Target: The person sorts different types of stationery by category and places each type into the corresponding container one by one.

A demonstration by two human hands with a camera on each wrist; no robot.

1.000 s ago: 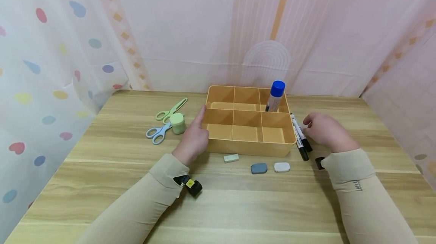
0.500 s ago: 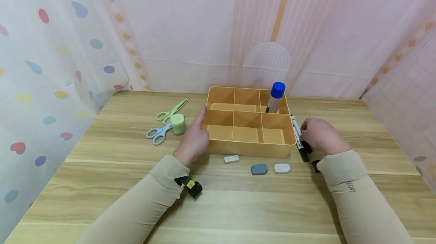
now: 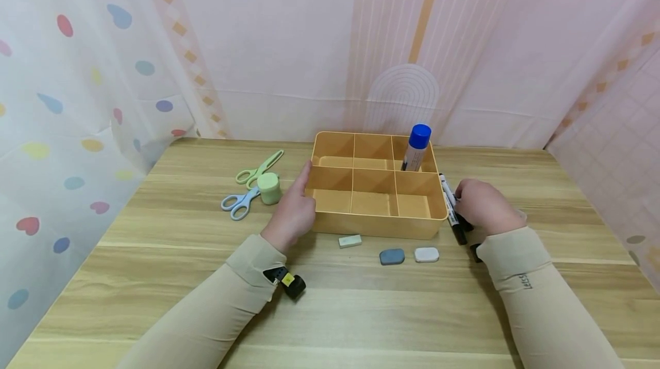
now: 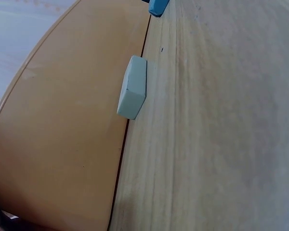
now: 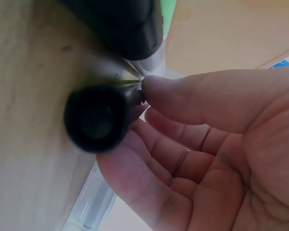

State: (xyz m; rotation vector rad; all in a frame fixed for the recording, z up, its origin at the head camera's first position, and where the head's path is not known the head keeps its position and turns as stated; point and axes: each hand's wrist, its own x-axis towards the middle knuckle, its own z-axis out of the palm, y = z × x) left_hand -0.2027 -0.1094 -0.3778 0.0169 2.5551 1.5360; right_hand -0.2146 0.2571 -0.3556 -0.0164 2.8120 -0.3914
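My right hand (image 3: 487, 207) is at the right side of the tan six-compartment box (image 3: 376, 227). In the right wrist view its thumb and index finger pinch a black-capped marker (image 5: 96, 120), low over the table. A second white marker with a black cap (image 3: 454, 217) lies against the box's right wall, beside the pinched one. My left hand (image 3: 290, 208) rests at the box's left wall, index finger straight along it. A glue stick (image 3: 415, 154) with a blue cap stands in the back right compartment.
Before the box lie a pale green eraser (image 3: 350, 241), a blue-grey eraser (image 3: 392, 256) and a white eraser (image 3: 426, 254). Green scissors (image 3: 252, 174), blue scissors (image 3: 240, 203) and a light green round container (image 3: 269, 188) sit at left. Clear plastic (image 5: 91, 199) shows beyond the right fingers.
My right hand has moved slightly left and down onto the markers, and its fingers have closed on one. The left hand and the box have stayed in place.
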